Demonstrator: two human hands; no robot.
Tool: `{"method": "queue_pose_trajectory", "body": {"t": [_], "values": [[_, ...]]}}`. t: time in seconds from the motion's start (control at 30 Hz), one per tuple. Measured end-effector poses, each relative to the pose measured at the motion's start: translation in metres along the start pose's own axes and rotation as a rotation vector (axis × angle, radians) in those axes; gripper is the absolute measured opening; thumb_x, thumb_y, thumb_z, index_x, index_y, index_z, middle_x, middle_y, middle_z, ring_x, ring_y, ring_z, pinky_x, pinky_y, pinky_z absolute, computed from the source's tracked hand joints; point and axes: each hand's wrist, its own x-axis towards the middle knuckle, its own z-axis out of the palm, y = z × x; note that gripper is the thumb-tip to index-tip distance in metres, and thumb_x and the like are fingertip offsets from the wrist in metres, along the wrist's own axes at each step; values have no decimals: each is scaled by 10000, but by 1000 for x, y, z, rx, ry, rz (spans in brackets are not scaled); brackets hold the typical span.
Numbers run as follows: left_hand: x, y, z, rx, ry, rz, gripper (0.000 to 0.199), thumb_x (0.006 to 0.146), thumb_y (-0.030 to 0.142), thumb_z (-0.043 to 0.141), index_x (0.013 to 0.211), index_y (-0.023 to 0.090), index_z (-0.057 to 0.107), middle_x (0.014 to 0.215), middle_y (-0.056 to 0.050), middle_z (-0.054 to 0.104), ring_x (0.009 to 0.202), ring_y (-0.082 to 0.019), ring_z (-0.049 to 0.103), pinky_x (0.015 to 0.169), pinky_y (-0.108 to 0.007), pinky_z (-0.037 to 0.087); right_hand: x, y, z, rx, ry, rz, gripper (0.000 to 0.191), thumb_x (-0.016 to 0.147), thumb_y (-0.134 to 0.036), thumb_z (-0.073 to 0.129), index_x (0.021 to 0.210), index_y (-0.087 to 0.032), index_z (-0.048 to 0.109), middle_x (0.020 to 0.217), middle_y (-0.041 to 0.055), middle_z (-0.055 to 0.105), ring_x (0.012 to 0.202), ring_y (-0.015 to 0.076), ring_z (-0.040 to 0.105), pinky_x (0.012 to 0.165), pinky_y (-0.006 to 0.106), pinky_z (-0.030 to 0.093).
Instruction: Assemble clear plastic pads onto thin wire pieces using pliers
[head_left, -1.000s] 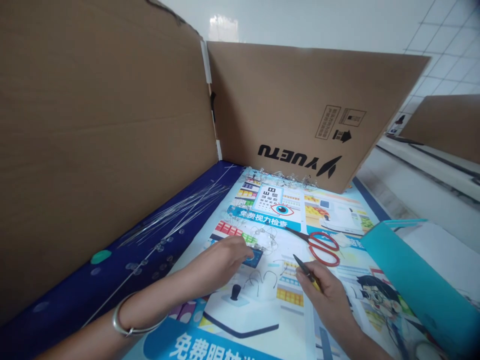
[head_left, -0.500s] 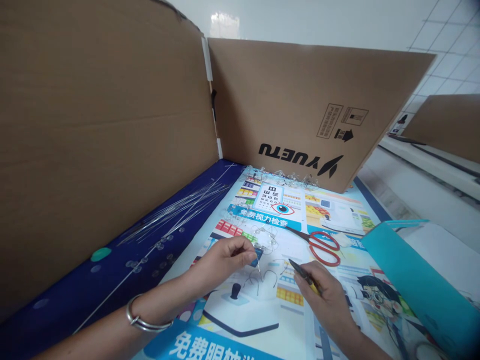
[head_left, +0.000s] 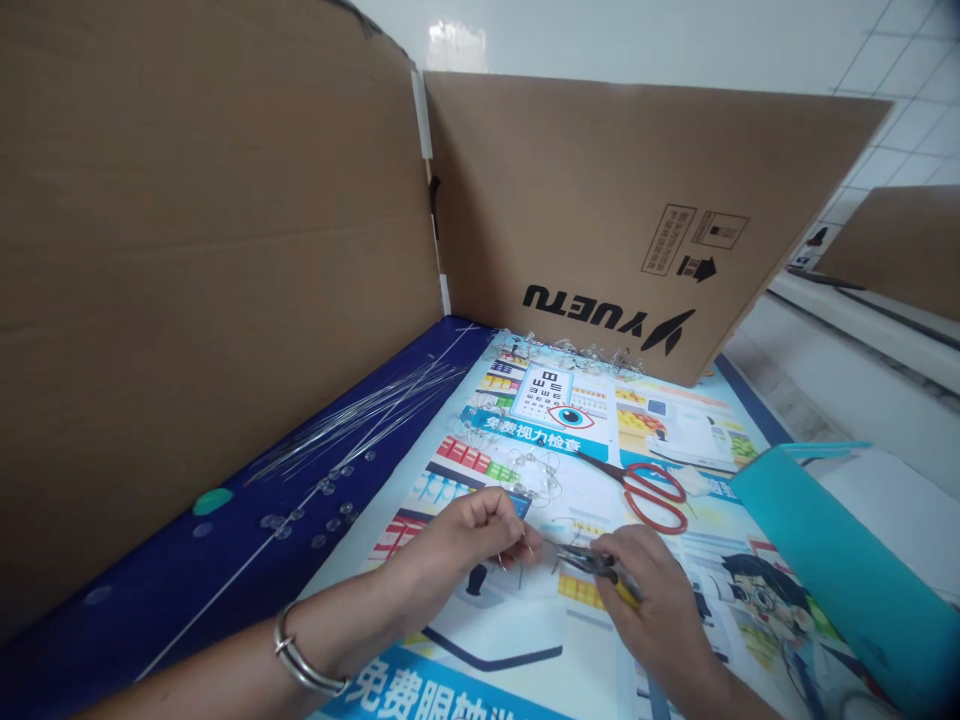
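My left hand (head_left: 487, 530) is closed in a pinch on a thin metal wire (head_left: 531, 543), whose bent strands hang around the fingertips. My right hand (head_left: 649, 580) grips a pair of pliers (head_left: 592, 563) with dark jaws and yellow on the handles. The jaw tips point left at the wire, close beside the left fingers; whether they bite on it I cannot tell. Just beyond the hands lies a loop of wire with clear beads (head_left: 536, 472). Red-handled scissors (head_left: 652, 495) rest on the printed poster sheet (head_left: 517, 625), behind the right hand.
Cardboard panels stand at the left (head_left: 225, 200) and the back (head_left: 600, 200). On the blue cloth lie straight wires (head_left: 367, 415), loose clear beads (head_left: 330, 500) and a green disc (head_left: 213, 501). Wire pieces (head_left: 577, 352) line the back panel's foot. A teal box (head_left: 832, 570) stands at right.
The pliers have moved left, up to the wire, and turned nearly level. My left hand has shifted slightly right and lower, bringing the wire close to the jaws.
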Motion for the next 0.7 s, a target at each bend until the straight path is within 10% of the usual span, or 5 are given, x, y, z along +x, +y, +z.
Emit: {"method": "queue_pose_trajectory", "body": {"t": [0.7], "values": [[-2,-13,6,-107,-12,-182,168,764,284,585,714,153,495,691,-36,680,639,-163,659,560,-225,380,2,-14,-19,-521,106,-411,261,808,-114,516,1051,-184,579,882,79,576,833,216,487,718,378,376]]}}
